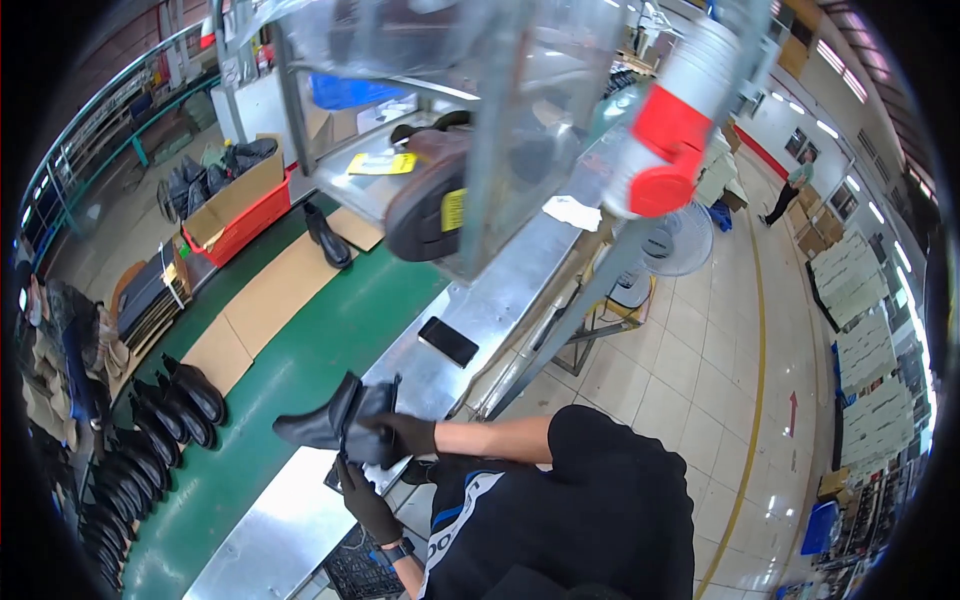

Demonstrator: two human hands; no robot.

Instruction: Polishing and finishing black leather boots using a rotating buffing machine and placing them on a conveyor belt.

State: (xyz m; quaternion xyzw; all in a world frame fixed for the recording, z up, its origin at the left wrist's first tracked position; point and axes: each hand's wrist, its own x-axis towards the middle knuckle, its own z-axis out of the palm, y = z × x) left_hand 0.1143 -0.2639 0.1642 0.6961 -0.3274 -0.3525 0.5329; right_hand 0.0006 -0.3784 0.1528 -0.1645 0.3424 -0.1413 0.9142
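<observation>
A black ankle boot [335, 425] is held above the near edge of a steel workbench [480, 310], beside a green conveyor belt [330, 340]. The right hand [405, 435], in a black glove, is closed around the boot's shaft; the left hand [368, 505], also gloved, is pressed against it from below, fingers curled. The boot is judged to be in mid-handling, not yet set down. A little farther along the bench, a dark phone [448, 341] is seen. On the left, a row of finished black boots [150, 440] is lined up. Farther off, a brown boot [425, 195] is seen on the bench, and a red crate [240, 215] of boots is placed far left.
</observation>
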